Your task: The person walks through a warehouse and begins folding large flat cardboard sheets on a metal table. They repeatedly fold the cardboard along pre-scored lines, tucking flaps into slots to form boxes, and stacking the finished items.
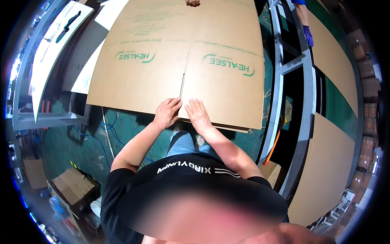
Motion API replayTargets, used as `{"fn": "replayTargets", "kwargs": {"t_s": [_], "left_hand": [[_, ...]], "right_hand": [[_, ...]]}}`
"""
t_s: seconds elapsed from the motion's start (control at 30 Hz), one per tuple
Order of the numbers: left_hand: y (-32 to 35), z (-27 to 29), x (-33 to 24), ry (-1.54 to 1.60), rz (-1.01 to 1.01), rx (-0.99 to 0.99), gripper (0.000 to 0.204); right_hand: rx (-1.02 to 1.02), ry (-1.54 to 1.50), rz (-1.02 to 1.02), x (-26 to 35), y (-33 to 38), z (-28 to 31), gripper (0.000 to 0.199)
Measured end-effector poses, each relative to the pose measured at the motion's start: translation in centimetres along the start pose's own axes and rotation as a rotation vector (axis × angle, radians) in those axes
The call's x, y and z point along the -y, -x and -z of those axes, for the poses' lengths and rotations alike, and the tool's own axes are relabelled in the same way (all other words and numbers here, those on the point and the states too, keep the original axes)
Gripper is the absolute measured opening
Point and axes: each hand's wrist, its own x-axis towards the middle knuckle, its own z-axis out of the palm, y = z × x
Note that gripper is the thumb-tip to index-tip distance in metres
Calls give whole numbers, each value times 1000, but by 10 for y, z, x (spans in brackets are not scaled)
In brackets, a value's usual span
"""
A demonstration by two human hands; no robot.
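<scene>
A large brown cardboard sheet [134, 87] with green print lies flat in front of me, its near edge toward my body. A narrow slot [182, 84] runs inward from the middle of that edge. Just left of the slot, my left hand [166, 113] is closed on the near edge, its bent fingers on top and its thumb low at the edge. My right hand [198, 115] rests palm down to the right of the slot, fingers stretched out flat on the board. Another layer of board shows under the right part of the near edge.
Another person's hand [192, 2] touches the sheet's far edge. At the far right, a purple-gloved hand [308, 37] rests by a grey metal frame [306, 87]. More cardboard [325, 162] lies beyond it. Blue hoses [106, 129] trail over the green floor; an opened carton [74, 184] stands lower left.
</scene>
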Motion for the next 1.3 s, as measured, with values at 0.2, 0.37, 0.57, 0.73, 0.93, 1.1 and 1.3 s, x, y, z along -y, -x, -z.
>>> {"fn": "replayTargets", "kwargs": {"t_s": [0.2,0.37,0.57,0.73,0.93,1.1,1.3], "left_hand": [[-3,7,-6,-26,12,71,68],[-4,7,-9,-30,-69,56,69],[21,30,19,36,-56,97,67],[75,15,116,-52,-43,43,66],[91,-37,116,-94,42,120,74],[75,-34,80,-175,-21,156,67],[48,-17,61,-201,192,180,39]], "right_hand": [[-281,-300,-439,-105,76,7,58],[-199,-199,-1321,-210,138,74,51],[-308,-283,-1062,-141,153,95,33],[-755,-938,-1069,-45,148,-16,34],[-690,-874,-888,-53,167,-59,33],[-115,-779,-941,-86,191,13,39],[-894,-772,-1069,-201,306,93,37]]}}
